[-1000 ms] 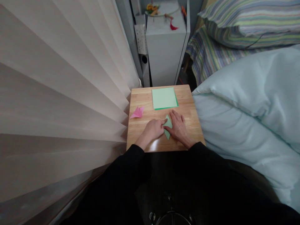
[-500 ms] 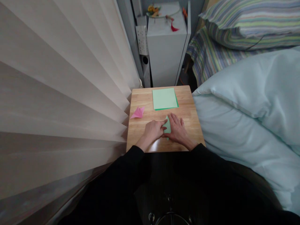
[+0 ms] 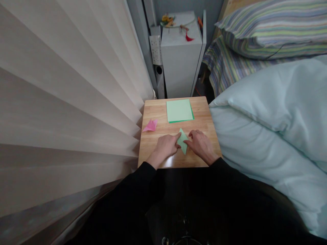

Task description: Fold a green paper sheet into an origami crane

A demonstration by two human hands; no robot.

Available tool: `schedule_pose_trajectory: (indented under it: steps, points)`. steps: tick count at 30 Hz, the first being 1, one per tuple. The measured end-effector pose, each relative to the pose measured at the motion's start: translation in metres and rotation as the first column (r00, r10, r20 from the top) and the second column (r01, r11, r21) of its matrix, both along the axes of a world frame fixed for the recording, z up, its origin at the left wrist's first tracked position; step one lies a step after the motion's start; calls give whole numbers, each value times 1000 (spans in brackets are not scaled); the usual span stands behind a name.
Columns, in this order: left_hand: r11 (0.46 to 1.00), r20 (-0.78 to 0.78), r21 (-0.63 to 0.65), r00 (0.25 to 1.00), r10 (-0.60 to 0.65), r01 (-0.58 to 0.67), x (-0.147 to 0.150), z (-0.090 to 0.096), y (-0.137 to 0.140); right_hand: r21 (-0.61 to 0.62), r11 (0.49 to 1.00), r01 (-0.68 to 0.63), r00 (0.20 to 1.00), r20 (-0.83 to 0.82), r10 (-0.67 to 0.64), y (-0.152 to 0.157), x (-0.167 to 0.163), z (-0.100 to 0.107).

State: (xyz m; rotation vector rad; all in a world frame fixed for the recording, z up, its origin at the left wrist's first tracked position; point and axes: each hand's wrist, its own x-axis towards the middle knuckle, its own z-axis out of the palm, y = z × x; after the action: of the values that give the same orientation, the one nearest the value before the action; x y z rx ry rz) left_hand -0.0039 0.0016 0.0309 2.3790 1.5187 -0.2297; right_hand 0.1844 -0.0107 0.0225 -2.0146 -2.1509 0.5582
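Observation:
A small piece of pale green folded paper (image 3: 182, 142), shaped like a narrow diamond, lies on the wooden table between my hands. My left hand (image 3: 166, 145) has its index finger on the paper's upper left edge and its thumb lower along the same side. From the right, my right hand (image 3: 201, 144) reaches in with curled fingers and its thumb on the paper's right part. Behind the hands lies a stack of square green paper (image 3: 180, 110), with a darker green edge showing beneath. A pink folded paper figure (image 3: 150, 125) sits at the table's left side.
The small wooden table (image 3: 153, 109) stands between a pleated curtain (image 3: 102, 102) on the left and a bed with a pale blue quilt (image 3: 255, 129) on the right. Beyond its far edge is a white cabinet (image 3: 180, 68) with small ornaments on top.
My right hand has drawn back to the right, its flat fingers now curled. More of the green folded paper shows, turned slightly. The view has tilted up a little.

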Motion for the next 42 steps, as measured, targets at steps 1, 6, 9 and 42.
schedule_pose_trajectory:
  steps: [1, 6, 9, 42]
  points:
    - [1000, -6, 13, 1000, 0, 0, 2, 0, -2, -22, 1000, 17, 1000, 6, -17, 0, -2, -1]
    - [973, 74, 227, 995, -70, 51, 11, 0, -8, -43, 999, 27, 1000, 12, -26, -1, -8, -3]
    - [950, 130, 281, 976, -175, 133, 11, -3, -11, -35, 999, 12, 1000, -14, -12, 0, -7, 0]
    - [963, 256, 267, 961, -102, 31, 19, -24, -28, 188, 935, -301, 943, -89, 322, 17, 15, -34]
